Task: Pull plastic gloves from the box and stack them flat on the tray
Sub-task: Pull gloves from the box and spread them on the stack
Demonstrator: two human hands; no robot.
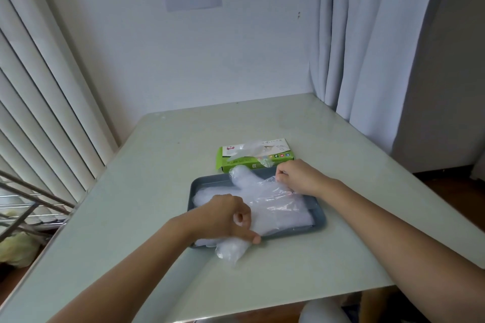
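Gloves lie in a clear pile on the tray, and we hold the top one at two places: our left hand pinches its near end, and our right hand pinches its far edge, just in front of the box. One end hangs over the near rim onto the table. We think the thin film may cling to our fingers when we release it and rise with them, or keep air inside and stay puffy. A quick pull could also drag the pile out of the tray.

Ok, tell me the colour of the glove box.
The box is green and white, seen in the head view.
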